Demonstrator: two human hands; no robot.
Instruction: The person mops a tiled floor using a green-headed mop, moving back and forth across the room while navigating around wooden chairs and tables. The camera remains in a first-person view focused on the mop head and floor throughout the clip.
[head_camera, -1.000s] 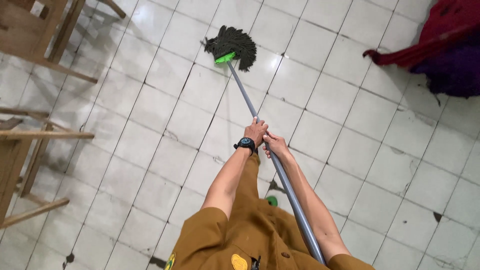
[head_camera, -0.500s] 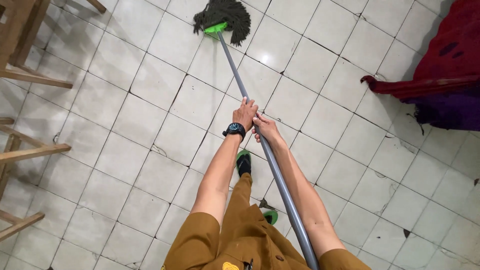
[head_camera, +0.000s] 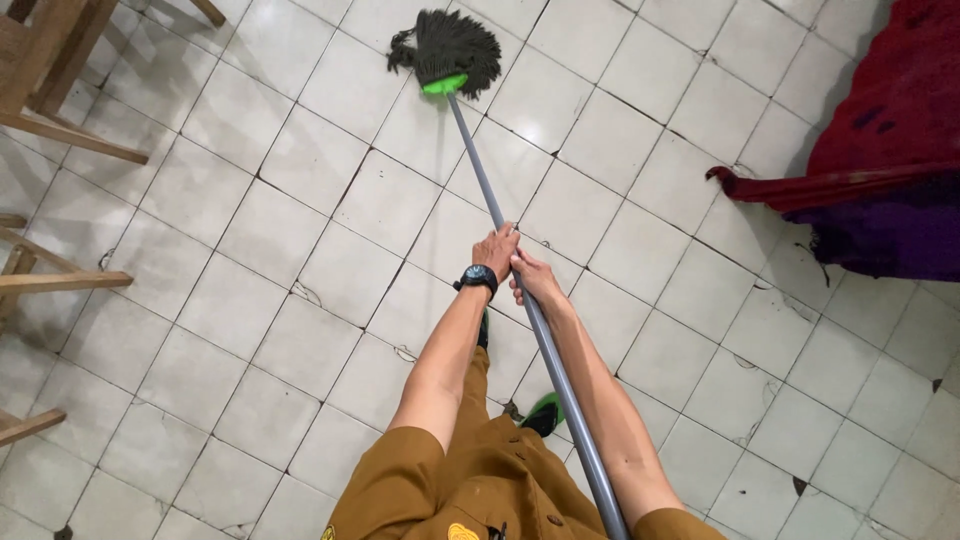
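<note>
Both hands, left hand (head_camera: 495, 250) and right hand (head_camera: 535, 282), grip the mop (head_camera: 500, 225) mid-handle; its stiff, light pole looks easy, the head ahead probably soft.

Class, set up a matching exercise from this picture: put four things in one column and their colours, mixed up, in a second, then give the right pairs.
Things:
1. mop handle
2. mop collar
3. wristwatch
4. draped cloth

Colours:
A. bright green
B. dark red
C. grey
D. black

Pairs: 1-C, 2-A, 3-D, 4-B. Both the left hand and the right hand grip the handle.
</note>
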